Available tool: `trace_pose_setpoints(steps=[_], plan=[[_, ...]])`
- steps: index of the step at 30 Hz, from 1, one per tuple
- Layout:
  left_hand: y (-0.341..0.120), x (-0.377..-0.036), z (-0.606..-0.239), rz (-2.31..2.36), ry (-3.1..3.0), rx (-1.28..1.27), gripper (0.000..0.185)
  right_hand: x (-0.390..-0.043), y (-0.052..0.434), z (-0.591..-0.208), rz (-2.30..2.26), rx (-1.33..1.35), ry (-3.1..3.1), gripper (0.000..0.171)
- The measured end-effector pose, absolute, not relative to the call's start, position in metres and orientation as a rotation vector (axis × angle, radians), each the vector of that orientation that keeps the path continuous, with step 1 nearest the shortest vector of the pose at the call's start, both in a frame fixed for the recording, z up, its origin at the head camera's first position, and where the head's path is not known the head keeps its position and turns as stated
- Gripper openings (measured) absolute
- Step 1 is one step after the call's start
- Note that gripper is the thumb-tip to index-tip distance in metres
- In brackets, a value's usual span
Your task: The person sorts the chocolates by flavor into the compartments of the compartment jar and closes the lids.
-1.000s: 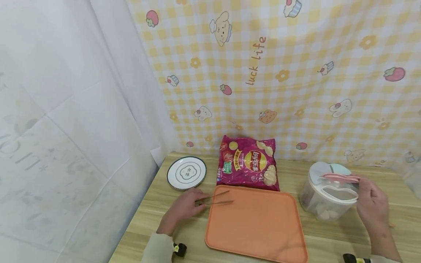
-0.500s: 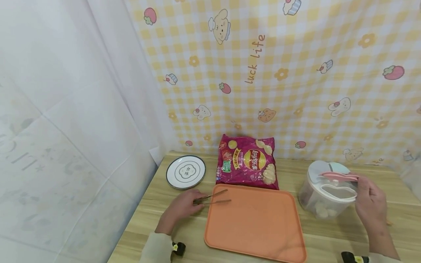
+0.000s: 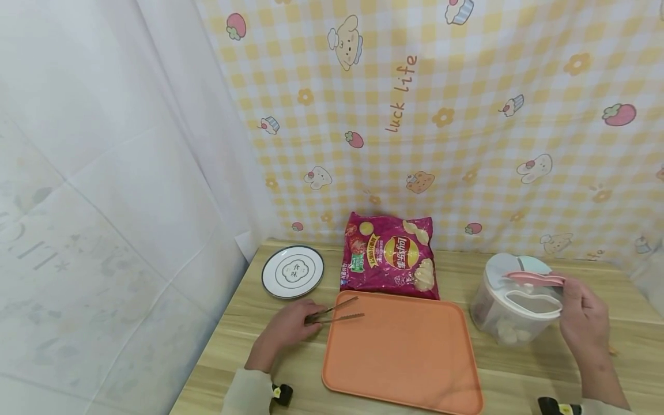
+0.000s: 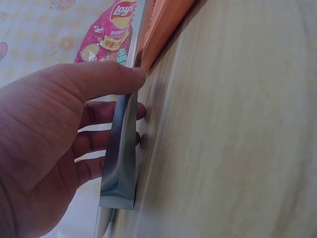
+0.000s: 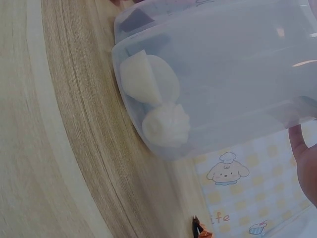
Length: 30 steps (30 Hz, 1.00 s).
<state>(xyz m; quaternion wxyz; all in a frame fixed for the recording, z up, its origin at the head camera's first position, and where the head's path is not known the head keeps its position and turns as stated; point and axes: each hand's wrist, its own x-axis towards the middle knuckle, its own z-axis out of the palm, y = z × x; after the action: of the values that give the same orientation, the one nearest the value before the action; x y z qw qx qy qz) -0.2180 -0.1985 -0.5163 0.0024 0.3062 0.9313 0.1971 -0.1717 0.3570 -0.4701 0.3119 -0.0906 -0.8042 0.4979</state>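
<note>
My left hand (image 3: 290,325) pinches a pair of metal tongs (image 4: 119,163), thumb on one arm and fingers on the other side. The tong tips are spread apart over the left edge of an orange tray (image 3: 404,351). At the right, my right hand (image 3: 586,317) grips the edge of a raised pink flap (image 3: 536,279) on a clear storage container (image 3: 490,317). The opening under the flap is exposed. Inside, in the right wrist view, lie a pleated white bun (image 5: 166,125) and a pale blocky piece (image 5: 138,77).
A magenta bag of Lay's chips (image 3: 389,256) lies behind the tray. The white plate (image 3: 293,272) with a dark rim sits at the back left. Grey and green lids cover the container's other sections. A small black-and-orange object (image 5: 202,229) lies beyond the container.
</note>
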Motion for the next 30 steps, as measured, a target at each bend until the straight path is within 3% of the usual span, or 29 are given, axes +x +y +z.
trace_pose_setpoints(steps=[6, 21, 30], plan=[[-0.198, -0.218, -0.516, 0.622, 2.921, 0.961, 0.034, -0.172, 0.358, -0.471, 1.305, -0.246, -2.133, 0.036], [-0.189, -0.208, -0.501, 0.589, 2.990, 0.927, 0.055, -0.173, 0.359, -0.472, 1.325, -0.231, -2.122, 0.036], [-0.156, -0.213, -0.483, 0.569, 3.064, 1.180, 0.040, -0.173, 0.359, -0.473, 1.312, -0.209, -2.119, 0.036]])
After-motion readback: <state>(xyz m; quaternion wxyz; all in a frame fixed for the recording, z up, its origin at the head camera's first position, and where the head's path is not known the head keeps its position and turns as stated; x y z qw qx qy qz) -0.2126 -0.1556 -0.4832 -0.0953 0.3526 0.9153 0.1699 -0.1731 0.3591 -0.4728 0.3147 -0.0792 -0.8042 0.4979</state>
